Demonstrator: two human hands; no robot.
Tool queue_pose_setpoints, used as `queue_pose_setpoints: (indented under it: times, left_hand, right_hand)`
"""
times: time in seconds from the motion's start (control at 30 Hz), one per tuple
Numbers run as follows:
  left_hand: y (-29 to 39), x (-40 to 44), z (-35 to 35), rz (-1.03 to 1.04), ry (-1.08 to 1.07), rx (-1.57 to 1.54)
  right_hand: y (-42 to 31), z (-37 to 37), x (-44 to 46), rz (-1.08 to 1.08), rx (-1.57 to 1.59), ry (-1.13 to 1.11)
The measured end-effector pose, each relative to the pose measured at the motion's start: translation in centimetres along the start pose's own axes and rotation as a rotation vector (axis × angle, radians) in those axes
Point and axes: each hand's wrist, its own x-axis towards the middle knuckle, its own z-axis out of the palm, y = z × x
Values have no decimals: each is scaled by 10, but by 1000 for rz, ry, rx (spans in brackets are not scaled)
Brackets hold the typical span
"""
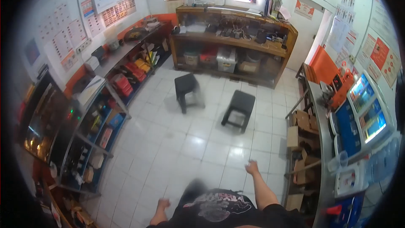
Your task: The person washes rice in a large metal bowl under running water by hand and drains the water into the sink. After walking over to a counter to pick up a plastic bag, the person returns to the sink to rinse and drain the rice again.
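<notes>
My left hand (163, 204) hangs low beside my dark printed shirt (217, 207), slightly blurred, its fingers curled in and nothing visible in it. Farther forward on the other side, my right hand (252, 167) is held out over the tiled floor, loosely closed, with no object showing. Neither hand touches anything. Ahead of them two black plastic stools stand on the tiles: the left stool (186, 85), and the right stool (241, 103), which is the nearer one to my right hand.
A wooden counter (236, 44) with cables and devices closes off the far side. Along the left runs a metal shelf unit (107, 128) holding red and yellow goods. On the right, a steel table (316, 114) carries a slanted screen unit (368, 109), with cardboard boxes (301, 120) underneath.
</notes>
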Motion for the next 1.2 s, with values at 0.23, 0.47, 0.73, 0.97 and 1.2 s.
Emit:
queue_pose_setpoints:
  times: [0.23,0.47,0.73,0.97,1.2]
  left_hand:
    - [38,107,-109,-337,-194,-430]
    - [68,389,-311,-165,-171,-344]
    - [143,738,-795,231,725,-845]
    - [146,934,-850,198,391,-790]
    - [102,884,-791,46,69,-270]
  right_hand:
    - [-236,-84,306,-458,193,295]
    - [-50,12,408,-132,-269,-180]
    - [19,-52,501,647,-279,-473]
    - [-38,-64,848,214,-136,147]
    - [-371,-243,1266,-363,146,403]
